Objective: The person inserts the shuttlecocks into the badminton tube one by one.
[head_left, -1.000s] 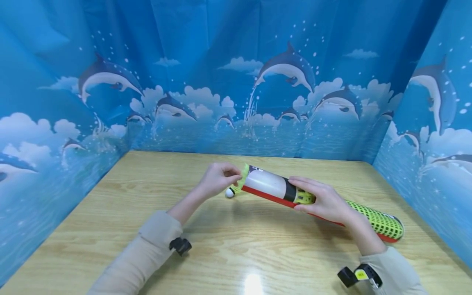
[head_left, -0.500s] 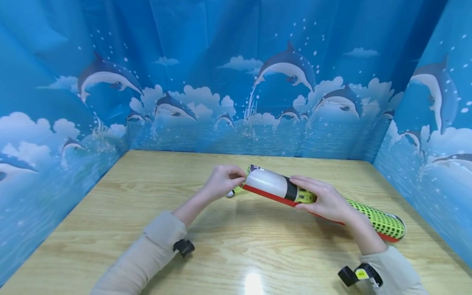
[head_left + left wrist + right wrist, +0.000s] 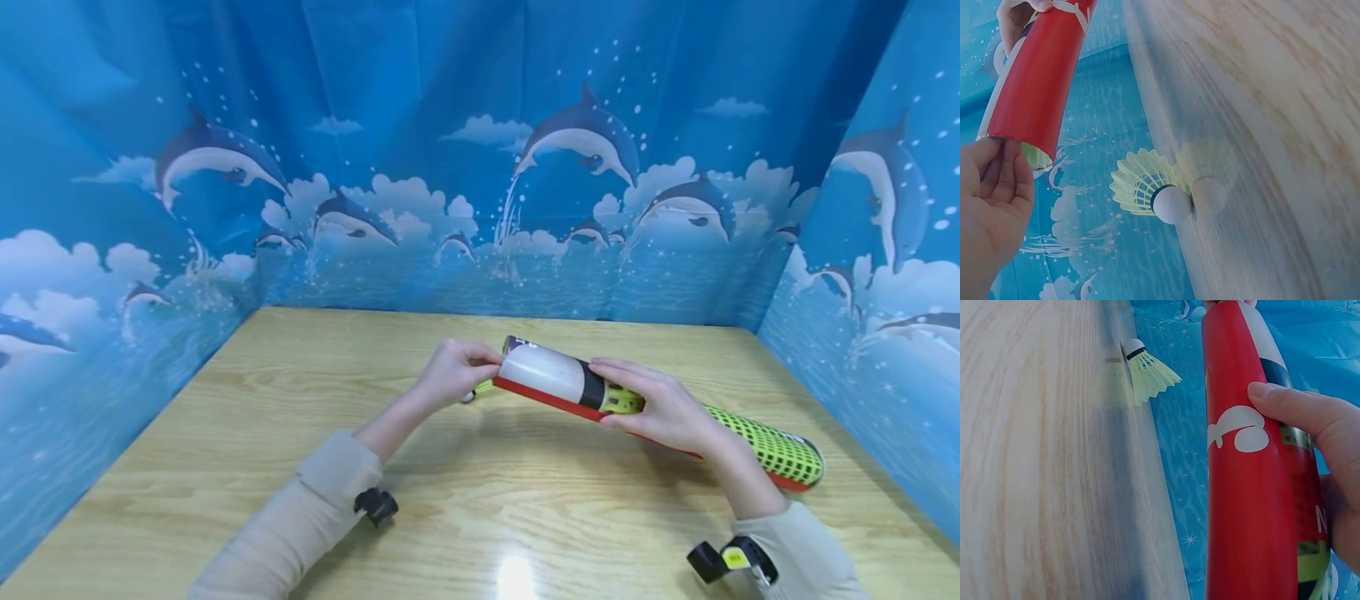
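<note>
My right hand [image 3: 663,410] grips a long shuttlecock tube [image 3: 546,372] around its middle, thumb on the red side in the right wrist view. The tube is tilted, its open left end raised off the table. At that mouth, my left hand [image 3: 450,372] has curled fingers reaching just inside the rim. Pale yellow-green netting of a shuttlecock [image 3: 1036,157] shows within the mouth in the left wrist view, by those fingers; the fingertips are hidden. Another yellow shuttlecock [image 3: 1141,181] with a white cork lies on the table beneath the mouth, partly covered by the left hand in the head view.
The light wood table [image 3: 420,500] spreads under both arms. Blue dolphin-printed sheets [image 3: 420,167] stand along its back and sides. The green-checked far end of the tube [image 3: 783,454] slants down to the right, near the table.
The yellow-green skirt that stuck out of the tube's mouth has gone inside it. My left hand has moved slightly right against the rim. The right hand has stayed nearly still.
</note>
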